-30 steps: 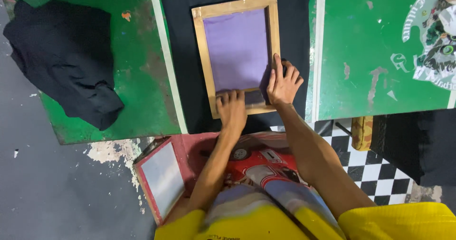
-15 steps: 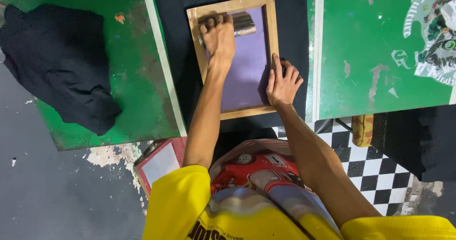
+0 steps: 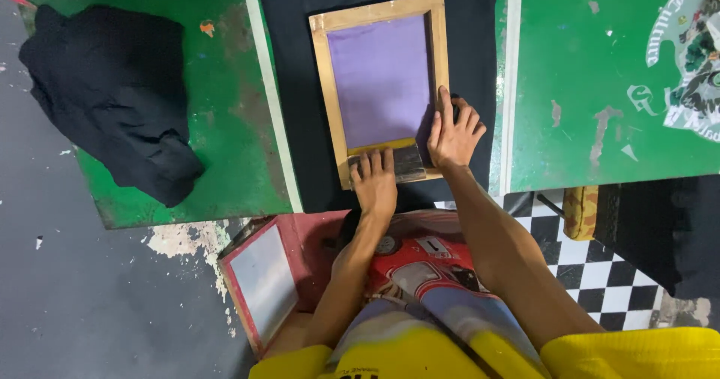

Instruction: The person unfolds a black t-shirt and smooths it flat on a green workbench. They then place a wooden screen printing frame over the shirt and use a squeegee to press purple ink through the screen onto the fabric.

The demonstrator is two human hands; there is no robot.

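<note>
Since half a second ago, your left hand [image 3: 373, 181] has travelled from the far end of the wooden screen frame [image 3: 381, 86] back to its near end, bringing the squeegee [image 3: 396, 161] with it; the right hand has kept its place.

Left hand: fingers closed down over the squeegee, gripping it at the near edge of the purple mesh [image 3: 379, 79], palm partly over the near rail of the frame.

Right hand [image 3: 452, 133]: open and flat, fingers spread apart, pressing on the right rail of the frame near its lower corner. It holds nothing; it only bears down on the wood.

Frame position: lying flat on black cloth [image 3: 292, 86] stretched over the middle table [image 3: 504, 86], long side pointing away from you. Squeegee lies across the frame's near end, inside the rails.

Surroundings: green table [image 3: 232, 124] to the left carries a crumpled black garment [image 3: 112, 94]. Green table [image 3: 600, 86] to the right shows a whitish print [image 3: 690, 64] at its far corner. A second framed screen [image 3: 259, 281], red-edged, leans on the floor by your left knee.
</note>
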